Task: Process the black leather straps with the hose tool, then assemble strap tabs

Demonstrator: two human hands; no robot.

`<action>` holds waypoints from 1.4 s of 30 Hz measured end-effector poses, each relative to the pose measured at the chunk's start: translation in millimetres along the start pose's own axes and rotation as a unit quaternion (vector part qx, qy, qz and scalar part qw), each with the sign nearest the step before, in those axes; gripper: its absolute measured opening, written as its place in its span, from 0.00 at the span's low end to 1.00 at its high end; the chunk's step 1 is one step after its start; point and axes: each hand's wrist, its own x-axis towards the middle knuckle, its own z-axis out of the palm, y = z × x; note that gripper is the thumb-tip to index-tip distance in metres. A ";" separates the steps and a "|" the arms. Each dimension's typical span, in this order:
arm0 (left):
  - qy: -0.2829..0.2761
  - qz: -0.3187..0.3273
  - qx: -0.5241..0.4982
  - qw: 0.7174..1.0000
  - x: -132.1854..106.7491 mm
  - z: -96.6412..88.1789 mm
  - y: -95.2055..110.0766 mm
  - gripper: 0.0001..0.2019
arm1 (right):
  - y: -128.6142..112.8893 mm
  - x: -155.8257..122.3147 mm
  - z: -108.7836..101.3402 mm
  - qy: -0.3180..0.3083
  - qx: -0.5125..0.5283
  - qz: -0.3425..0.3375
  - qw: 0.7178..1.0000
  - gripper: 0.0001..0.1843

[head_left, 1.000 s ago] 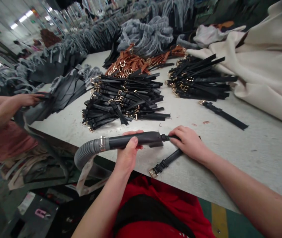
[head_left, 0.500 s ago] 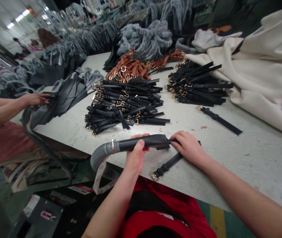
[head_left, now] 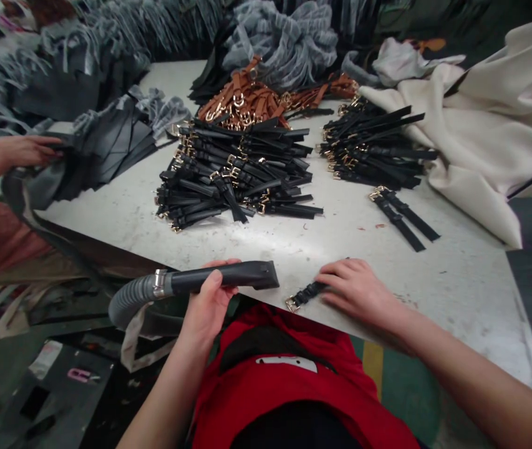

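My left hand [head_left: 207, 299] is wrapped round the black nozzle [head_left: 228, 277] of a grey ribbed hose [head_left: 128, 298], held level at the near edge of the white table [head_left: 462, 287]. My right hand [head_left: 357, 288] lies on a black strap with a gold buckle [head_left: 300, 297] near that edge, fingers bent over its far end. The nozzle's tip stops just left of the buckle and does not touch the strap.
A big heap of black buckled straps [head_left: 237, 181] lies mid-table, a second heap [head_left: 371, 149] at right, brown straps [head_left: 242, 100] behind. Two loose straps [head_left: 403, 215] lie to the right. Cream cloth [head_left: 490, 131] covers the right side. Another person's hand [head_left: 22, 149] rests on grey pieces at left.
The nozzle has drawn back left, off the strap. My right hand has pulled the strap nearer the table edge. A second loose strap now lies beside the first at right. The view tilted down.
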 end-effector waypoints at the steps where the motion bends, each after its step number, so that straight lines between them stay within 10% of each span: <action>1: -0.007 -0.005 0.003 1.000 -4.6 -1.7 0.6 0.15 | -7.2 1.9 6.6 -0.009 0.011 0.007 1.000 0.15; 10: -0.031 0.009 -0.001 0.999 -23.9 0.5 -13.7 0.14 | -25.9 9.1 39.4 0.067 0.015 0.166 0.984 0.13; 26: -0.009 0.013 0.006 1.000 -30.1 -4.3 -3.1 0.15 | -31.1 0.3 37.9 0.071 -0.001 0.080 0.994 0.16; 42: -0.017 0.025 0.019 0.999 -32.9 -1.7 7.8 0.15 | -33.0 6.1 37.1 0.036 0.017 0.157 0.987 0.17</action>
